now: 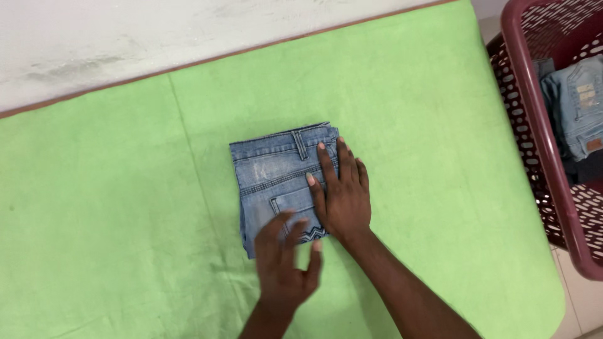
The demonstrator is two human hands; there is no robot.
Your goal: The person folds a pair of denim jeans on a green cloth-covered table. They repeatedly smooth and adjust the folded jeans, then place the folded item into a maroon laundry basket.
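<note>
Light-blue folded jeans [279, 179] are seen lying flat as a compact rectangle, back pocket and waistband loop upward, at mid-surface.

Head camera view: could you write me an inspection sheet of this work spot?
Surface: green cloth spread flat, creased.
Job's things: folded jeans lying mid-cloth, pocket side up.
Clutter: nothing seen.
Hands: right hand pressed flat on the jeans; left hand blurred, fingers spread at their near edge.
Cables: nothing seen.
Surroundings: maroon basket at right holding more denim; pale wall beyond.
</note>
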